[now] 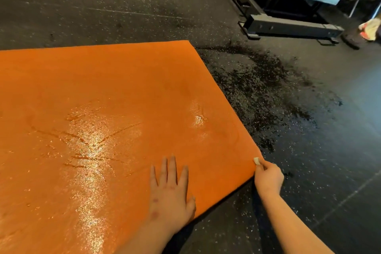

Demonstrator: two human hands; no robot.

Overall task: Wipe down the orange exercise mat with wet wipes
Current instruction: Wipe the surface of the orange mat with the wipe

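The orange exercise mat (pixel 103 93) lies flat on the dark floor and fills the left and middle of the view. Wet, shiny streaks run across its middle. My left hand (pixel 171 192) presses flat on the mat near its front right corner, fingers straight and spread. My right hand (pixel 268 177) pinches that corner of the mat, thumb on top and fingers curled under the edge. No wet wipe is visible.
Speckled black rubber floor (pixel 309 150) surrounds the mat, with a darker wet patch (pixel 257 93) beside its right edge. A black metal machine frame (pixel 288 24) stands at the back right. A crumpled white and red item (pixel 370 30) lies at the far right.
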